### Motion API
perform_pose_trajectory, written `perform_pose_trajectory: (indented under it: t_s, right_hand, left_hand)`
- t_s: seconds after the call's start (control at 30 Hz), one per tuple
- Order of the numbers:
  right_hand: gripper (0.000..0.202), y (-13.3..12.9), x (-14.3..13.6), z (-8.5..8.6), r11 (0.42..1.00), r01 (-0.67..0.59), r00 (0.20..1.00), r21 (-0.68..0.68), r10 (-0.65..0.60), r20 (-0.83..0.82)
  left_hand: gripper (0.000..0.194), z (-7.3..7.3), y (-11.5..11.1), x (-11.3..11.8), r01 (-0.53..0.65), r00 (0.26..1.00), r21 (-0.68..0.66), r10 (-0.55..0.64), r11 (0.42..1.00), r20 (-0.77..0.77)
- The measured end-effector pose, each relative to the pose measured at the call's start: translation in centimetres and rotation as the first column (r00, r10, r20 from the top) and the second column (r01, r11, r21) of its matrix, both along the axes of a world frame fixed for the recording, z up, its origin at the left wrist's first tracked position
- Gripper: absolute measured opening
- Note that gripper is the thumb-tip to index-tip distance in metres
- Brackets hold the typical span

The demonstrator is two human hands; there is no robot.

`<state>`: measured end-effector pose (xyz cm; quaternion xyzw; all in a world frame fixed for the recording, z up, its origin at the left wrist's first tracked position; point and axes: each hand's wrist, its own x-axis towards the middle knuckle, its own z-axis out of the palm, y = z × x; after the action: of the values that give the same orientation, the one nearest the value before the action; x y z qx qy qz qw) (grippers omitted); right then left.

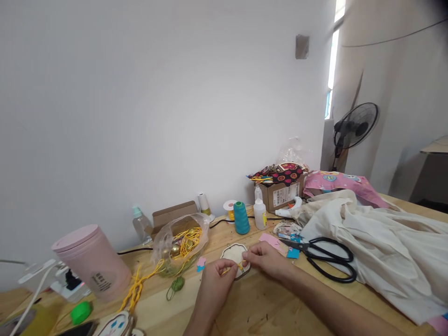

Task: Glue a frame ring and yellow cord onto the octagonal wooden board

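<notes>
A pale, cloud-shaped flat piece (pixel 234 253) with a dark outline lies on the wooden table between my hands. My left hand (pixel 217 282) is closed in a pinch at its lower left edge, with a bit of yellow cord (pixel 240 266) at the fingertips. From the right, my right hand (pixel 266 259) pinches the same cord over the piece's right side. The exact grip is partly hidden by my fingers. Just behind stand a teal thread cone (pixel 241 218) and a white squeeze bottle (pixel 260 214).
Black-handled scissors (pixel 324 254) lie at right beside white cloth (pixel 364 242). At left are a plastic bag (pixel 164 242) of yellow cords, a green thread bundle (pixel 178 284), a pink canister (pixel 93 261) and a decorated piece (pixel 114 325). A filled cardboard box (pixel 283 193) stands behind.
</notes>
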<state>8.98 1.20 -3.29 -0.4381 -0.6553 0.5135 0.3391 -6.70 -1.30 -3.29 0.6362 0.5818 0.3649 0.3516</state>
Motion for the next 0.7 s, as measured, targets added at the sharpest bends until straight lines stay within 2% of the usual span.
perform_pose_trajectory:
  t_s: [0.07,0.13,0.2,0.27,0.37,0.47,0.53,0.6,0.7]
  right_hand:
    - [0.029,-0.1,0.2,0.2,0.981,-0.088,0.982,-0.171,0.057,-0.178]
    - [0.026,-0.2,0.5,0.3,0.938,-0.173,0.949,-0.300,0.077,-0.307]
    - [0.026,-0.3,0.6,0.4,0.913,-0.209,0.934,-0.349,0.081,-0.347]
    - [0.029,-0.3,0.4,0.3,0.917,-0.202,0.947,-0.345,0.093,-0.308]
    - [0.031,-0.6,-0.3,0.0,0.964,-0.156,0.979,-0.214,0.122,-0.165]
    - [0.032,-1.0,-0.8,0.0,0.993,-0.116,0.992,0.033,0.114,0.047]
    - [0.029,-1.3,-0.8,0.2,0.971,-0.099,0.977,0.217,0.054,0.204]
    - [0.025,-1.5,-0.6,0.5,0.923,-0.080,0.948,0.377,-0.045,0.314]
    - [0.021,-1.6,-0.4,0.8,0.866,-0.062,0.909,0.495,-0.155,0.386]
  left_hand:
    - [0.025,-0.1,0.1,0.0,-0.022,1.000,-0.003,0.022,1.000,-0.006]
    - [0.025,-0.2,0.1,0.0,-0.033,0.999,0.000,0.033,0.999,-0.002]
    - [0.025,-0.3,0.1,0.0,-0.027,0.999,0.007,0.027,1.000,0.017]
    - [0.025,-0.3,0.0,0.0,-0.016,0.999,0.005,0.015,1.000,0.042]
    - [0.025,-0.2,0.1,0.0,-0.005,0.998,0.002,0.005,1.000,0.070]
    - [0.025,-0.3,0.2,-0.1,0.013,0.997,0.001,-0.013,1.000,0.083]
    - [0.025,-0.3,0.3,-0.2,0.016,0.995,-0.009,-0.015,1.000,0.097]
    - [0.025,-0.3,0.3,-0.1,0.020,0.992,-0.023,-0.017,1.000,0.128]
    - [0.025,-0.3,0.1,0.1,0.048,0.982,-0.058,-0.037,0.997,0.185]
